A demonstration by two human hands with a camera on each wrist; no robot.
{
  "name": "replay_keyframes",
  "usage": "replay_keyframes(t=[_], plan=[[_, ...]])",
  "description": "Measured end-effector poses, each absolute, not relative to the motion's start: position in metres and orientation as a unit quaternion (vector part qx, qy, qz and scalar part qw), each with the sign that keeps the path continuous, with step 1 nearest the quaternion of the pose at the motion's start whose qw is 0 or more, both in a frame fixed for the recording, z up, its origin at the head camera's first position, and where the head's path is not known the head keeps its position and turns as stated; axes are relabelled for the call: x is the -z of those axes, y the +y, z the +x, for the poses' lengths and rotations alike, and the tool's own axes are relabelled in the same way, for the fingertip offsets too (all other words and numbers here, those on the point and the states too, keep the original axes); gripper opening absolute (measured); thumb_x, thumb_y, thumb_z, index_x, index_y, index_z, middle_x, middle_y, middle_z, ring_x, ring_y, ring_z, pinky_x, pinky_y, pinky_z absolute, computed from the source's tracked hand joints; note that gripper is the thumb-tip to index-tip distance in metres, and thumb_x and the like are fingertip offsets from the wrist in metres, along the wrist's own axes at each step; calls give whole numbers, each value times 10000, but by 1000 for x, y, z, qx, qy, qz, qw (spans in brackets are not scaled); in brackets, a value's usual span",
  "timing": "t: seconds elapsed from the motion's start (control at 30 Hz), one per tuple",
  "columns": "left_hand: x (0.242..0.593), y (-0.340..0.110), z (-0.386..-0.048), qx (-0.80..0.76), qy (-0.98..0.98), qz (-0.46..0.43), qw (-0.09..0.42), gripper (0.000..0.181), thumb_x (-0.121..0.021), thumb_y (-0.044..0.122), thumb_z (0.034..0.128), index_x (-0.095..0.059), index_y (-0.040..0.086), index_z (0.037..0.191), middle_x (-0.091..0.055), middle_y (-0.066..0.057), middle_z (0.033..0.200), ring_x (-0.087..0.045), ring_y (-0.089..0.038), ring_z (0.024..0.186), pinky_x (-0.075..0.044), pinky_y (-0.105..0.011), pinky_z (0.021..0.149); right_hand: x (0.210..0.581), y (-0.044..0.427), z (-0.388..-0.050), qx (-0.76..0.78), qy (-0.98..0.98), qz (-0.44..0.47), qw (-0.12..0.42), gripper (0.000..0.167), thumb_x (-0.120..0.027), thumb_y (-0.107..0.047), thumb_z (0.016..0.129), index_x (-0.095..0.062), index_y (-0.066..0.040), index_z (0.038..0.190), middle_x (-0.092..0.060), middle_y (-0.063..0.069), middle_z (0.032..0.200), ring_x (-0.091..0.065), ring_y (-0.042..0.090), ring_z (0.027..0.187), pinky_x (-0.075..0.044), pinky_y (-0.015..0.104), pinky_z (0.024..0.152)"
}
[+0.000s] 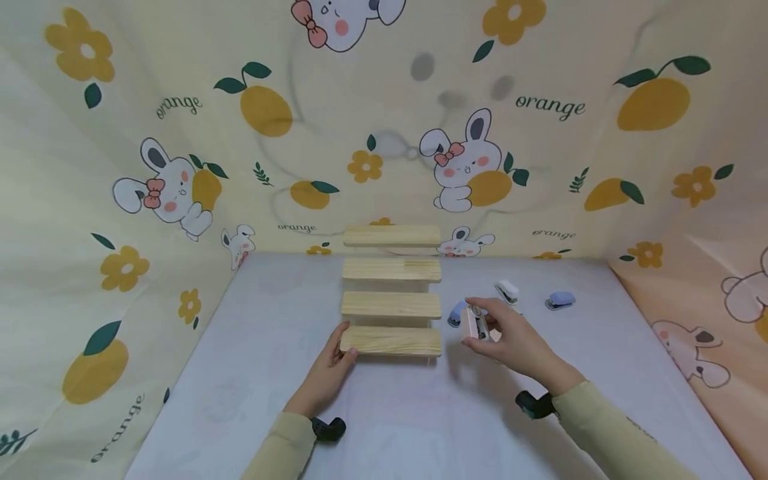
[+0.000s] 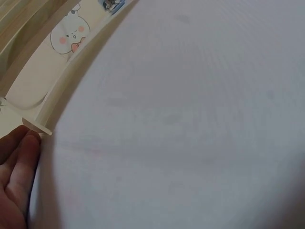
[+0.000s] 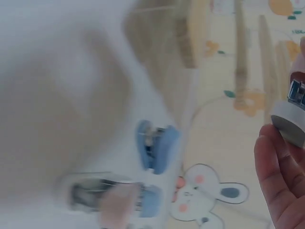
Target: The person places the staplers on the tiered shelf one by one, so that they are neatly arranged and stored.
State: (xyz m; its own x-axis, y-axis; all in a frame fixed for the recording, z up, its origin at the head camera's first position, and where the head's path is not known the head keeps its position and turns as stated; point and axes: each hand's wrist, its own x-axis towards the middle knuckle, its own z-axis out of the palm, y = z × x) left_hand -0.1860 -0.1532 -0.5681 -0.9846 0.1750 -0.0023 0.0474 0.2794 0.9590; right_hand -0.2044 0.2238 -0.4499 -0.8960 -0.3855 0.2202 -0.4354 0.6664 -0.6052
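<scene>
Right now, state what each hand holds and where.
Left hand grips front board by its left end; right hand pinches pink stapler, exact part unclear.

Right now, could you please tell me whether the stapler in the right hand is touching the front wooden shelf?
Apart: the head view shows a strip of tabletop between the held stapler and the front shelf.

The head view looks forward and down from above, set back enough to take in the whole wooden rack point(image 1: 391, 305), the pale surface point(image 1: 270, 400) and the printed backdrop point(image 1: 384, 80) behind. The left wrist view sits low and close over that surface, which fills most of its frame, with the left fingers point(image 2: 25, 167) and part of the rack along its left side. The right wrist view, also near, shows the scene turned sideways, sharing rack, backdrop and a blue stapler point(image 3: 164, 150) with the head view.
</scene>
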Motion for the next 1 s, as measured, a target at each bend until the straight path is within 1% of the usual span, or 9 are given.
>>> replay_keyframes(t=[0.2,0.3,0.43,0.5,0.63,0.73,0.83,0.93,1.0], plan=[[570,-152,-184,-602,793,69,52,640,-549,373,989,-224,305,1537,-259,-81,1566,-302,-252,1391,-260,-453,1136,427,217,-225,-364,-902,227,38,714,-749,-468,817,-467,-223,1426,-490,28,1343,-607,266,1034,-547,452,859],[570,-152,-184,-606,791,64,53,643,-559,373,983,-231,312,1533,-269,-86,1562,-315,-265,1386,-266,-460,1133,417,210,-235,-383,-899,210,27,740,-756,-485,802,-456,-231,1429,-465,49,1384,-604,298,1062,-548,457,872],[569,-151,-184,-601,795,55,54,645,-561,408,973,-236,340,1526,-261,-63,1567,-310,-253,1389,-266,-447,1134,404,197,-249,-422,-887,186,10,760,-773,-471,791,-437,-232,1428,-445,58,1392,-610,297,1056,-569,437,822],[569,-151,-184,-596,799,51,54,646,-559,433,967,-237,358,1522,-251,-43,1572,-294,-234,1398,-260,-428,1139,398,190,-257,-443,-878,182,5,756,-787,-447,786,-435,-226,1418,-465,50,1360,-617,268,1032,-575,406,796],[568,-152,-184,-591,804,42,55,651,-562,475,953,-238,397,1512,-250,-10,1572,-286,-204,1402,-260,-402,1142,387,174,-273,-473,-861,189,-3,753,-802,-400,787,-432,-181,1405,-490,58,1306,-624,249,1003,-574,396,778],[568,-153,-184,-590,804,39,54,654,-563,486,948,-237,410,1510,-245,-13,1573,-288,-212,1401,-259,-411,1142,381,159,-285,-482,-855,192,-7,744,-798,-399,794,-429,-166,1397,-484,66,1302,-619,242,1020,-569,407,793],[569,-154,-185,-592,803,39,56,654,-557,484,952,-228,415,1513,-230,-26,1578,-283,-233,1404,-254,-429,1143,376,142,-296,-490,-851,190,-7,718,-785,-433,796,-438,-207,1383,-474,53,1313,-609,222,1034,-557,394,825],[569,-153,-185,-596,800,41,58,652,-551,479,957,-220,419,1516,-211,-34,1584,-268,-250,1409,-244,-446,1144,374,123,-308,-510,-837,197,-8,705,-774,-440,805,-447,-213,1387,-479,59,1318,-600,220,1051,-545,386,865],[569,-153,-186,-599,797,46,59,652,-550,478,958,-216,423,1515,-204,-30,1586,-263,-249,1411,-247,-449,1143,373,111,-316,-521,-829,204,-4,700,-771,-430,811,-457,-194,1390,-494,66,1301,-596,226,1050,-539,382,883]])
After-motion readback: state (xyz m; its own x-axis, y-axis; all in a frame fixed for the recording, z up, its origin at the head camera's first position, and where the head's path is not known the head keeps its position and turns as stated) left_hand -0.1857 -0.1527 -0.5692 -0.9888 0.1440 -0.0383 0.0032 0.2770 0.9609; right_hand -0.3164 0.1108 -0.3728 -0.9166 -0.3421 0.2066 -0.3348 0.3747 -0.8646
